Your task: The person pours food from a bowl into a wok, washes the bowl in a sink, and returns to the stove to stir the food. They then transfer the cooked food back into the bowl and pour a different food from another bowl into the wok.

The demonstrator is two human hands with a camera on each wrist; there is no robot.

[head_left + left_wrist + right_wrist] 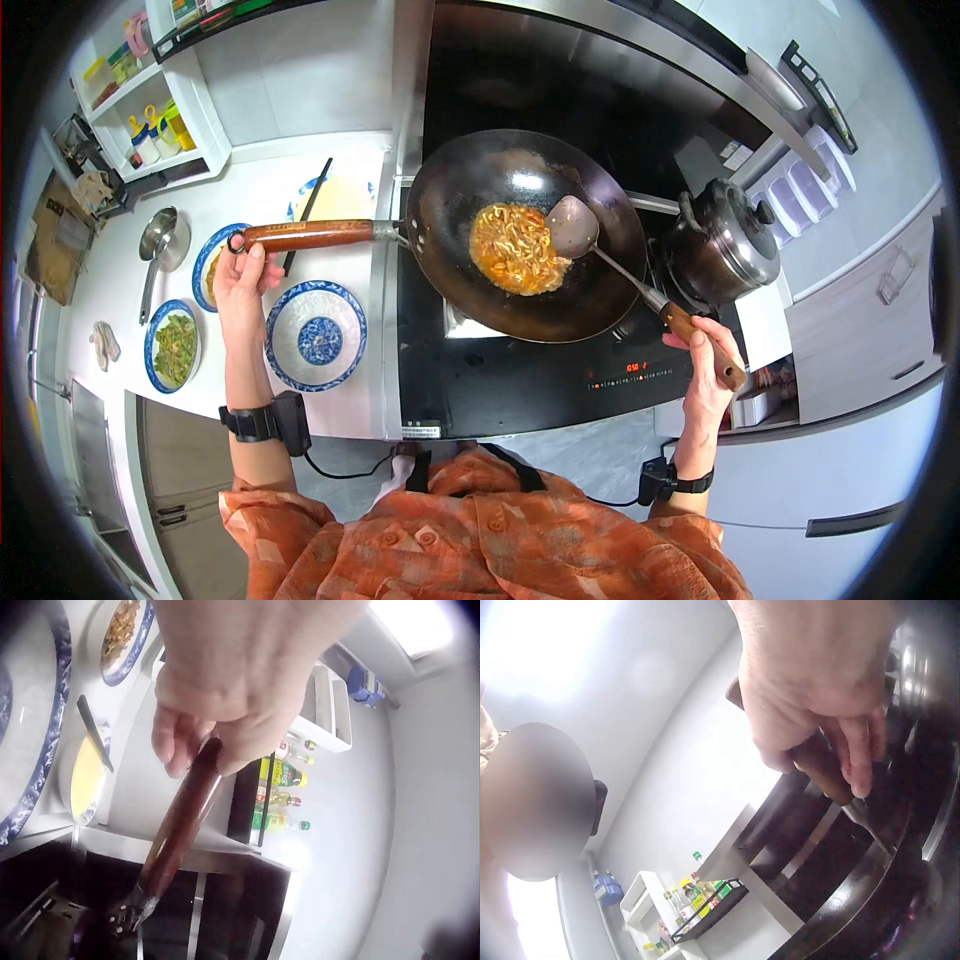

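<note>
My left hand [243,287] grips the end of the wooden handle [318,235] of a dark wok [440,240], which sits on a black cooktop. In the left wrist view the thumb and fingers close round that brown handle. Saucy orange-brown food in pale strips [512,250] lies in the middle of the wok. With my right hand [708,368] I hold a wok spatula [574,228] by its wooden handle, and its metal blade rests at the right side of the food. The right wrist view shows the fingers round the spatula's handle, while the blade is out of sight there.
A lidded pot [722,245] stands right of the wok. On the left counter are a blue-rimmed bowl [345,300], a bowl of chopped greens [174,350], a metal ladle [150,280] and dark chopsticks [320,190] across a dish. The cooktop's lit control panel [632,376] lies in front.
</note>
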